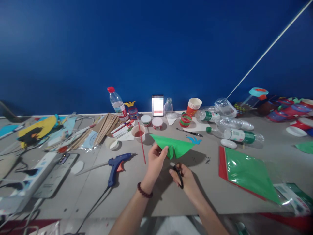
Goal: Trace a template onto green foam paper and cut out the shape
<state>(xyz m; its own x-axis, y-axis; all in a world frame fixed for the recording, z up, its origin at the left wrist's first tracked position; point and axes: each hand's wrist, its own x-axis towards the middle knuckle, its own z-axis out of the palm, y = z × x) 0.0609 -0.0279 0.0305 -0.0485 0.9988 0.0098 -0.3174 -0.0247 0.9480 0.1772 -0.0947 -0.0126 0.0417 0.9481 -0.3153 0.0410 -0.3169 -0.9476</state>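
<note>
My left hand [156, 160] pinches the near edge of a folded green paper sheet [177, 146] and holds it up just above the grey table [151, 195]. A dark bead bracelet sits on that wrist. My right hand [184, 178] is closed through the black handles of a pair of scissors [179, 174], just below the paper. The blades point up toward the green sheet and are mostly hidden behind it. A small blue paper cutout [195, 140] lies right of the sheet.
A blue glue gun [117, 164] lies to the left, a paper cup of red paint [138, 133] with a red stick behind the hands. Green and red paper sheets [246, 173] lie at right. Plastic bottles [232, 127], stacked cups [194, 106], markers and a power strip [36, 176] crowd the table.
</note>
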